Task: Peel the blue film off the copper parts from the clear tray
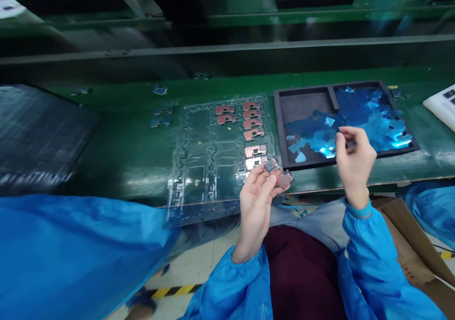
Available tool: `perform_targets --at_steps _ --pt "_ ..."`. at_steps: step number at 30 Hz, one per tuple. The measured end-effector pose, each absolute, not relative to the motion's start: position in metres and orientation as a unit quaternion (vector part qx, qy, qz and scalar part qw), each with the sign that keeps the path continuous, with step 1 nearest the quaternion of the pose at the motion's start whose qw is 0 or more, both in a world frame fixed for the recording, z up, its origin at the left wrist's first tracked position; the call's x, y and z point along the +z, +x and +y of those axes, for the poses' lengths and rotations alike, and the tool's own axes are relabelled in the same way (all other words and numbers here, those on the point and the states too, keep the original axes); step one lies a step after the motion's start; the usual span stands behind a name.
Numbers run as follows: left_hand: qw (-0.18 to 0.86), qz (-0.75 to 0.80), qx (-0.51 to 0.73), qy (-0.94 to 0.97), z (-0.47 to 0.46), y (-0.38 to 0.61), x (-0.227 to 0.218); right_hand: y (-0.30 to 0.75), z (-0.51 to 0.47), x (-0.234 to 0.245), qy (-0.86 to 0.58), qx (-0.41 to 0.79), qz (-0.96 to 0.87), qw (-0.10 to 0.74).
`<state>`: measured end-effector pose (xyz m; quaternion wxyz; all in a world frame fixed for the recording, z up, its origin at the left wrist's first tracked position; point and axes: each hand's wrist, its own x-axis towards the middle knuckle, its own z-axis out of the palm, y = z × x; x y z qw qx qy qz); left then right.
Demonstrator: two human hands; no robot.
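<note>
My left hand (259, 194) is closed on a small circuit board (280, 177) with metal-coloured shield plates, held between thumb and fingers above the near right corner of a clear plastic tray (199, 156). Several similar boards (253, 134) sit in the tray's right-hand pockets, some coppery, some silvery. My right hand (355, 156) hovers over a black divided tray (279, 125), thumb and forefinger pinched together. Whatever is in that pinch, if anything, is too small to make out. Loose pieces of shiny blue film (369, 116) are heaped in the black tray, and a pale blue piece (330, 121) shows just left of my fingertips.
More small boards (161, 122) lie on the green bench left of and behind the clear tray. A dark blurred stack (39, 135) stands at far left. A white object (442, 104) sits at right, a cardboard box (408, 244) below. Someone's blue sleeve (71, 249) reaches in at left.
</note>
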<state>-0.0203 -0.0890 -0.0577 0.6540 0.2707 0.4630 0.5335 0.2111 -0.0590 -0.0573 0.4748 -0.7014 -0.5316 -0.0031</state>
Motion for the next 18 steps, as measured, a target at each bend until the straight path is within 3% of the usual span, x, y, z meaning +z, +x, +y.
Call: perform_targets --at_steps 3,6,10,18 --pt "0.647 0.466 0.536 0.279 -0.090 -0.018 -0.056 0.216 -0.039 -0.059 -0.707 -0.035 -0.583 0.398" --pt "0.633 0.476 0.542 0.280 -0.090 -0.016 -0.056 0.189 -0.059 -0.056 -0.642 0.035 -0.610 0.462" --pt "0.597 0.503 0.555 0.288 -0.090 -0.013 -0.056 0.143 -0.101 -0.055 -0.540 0.310 -0.611 0.488" --pt "0.526 0.522 0.588 0.325 -0.091 -0.009 -0.066 0.126 -0.106 -0.068 -0.551 0.398 -0.505 0.532"
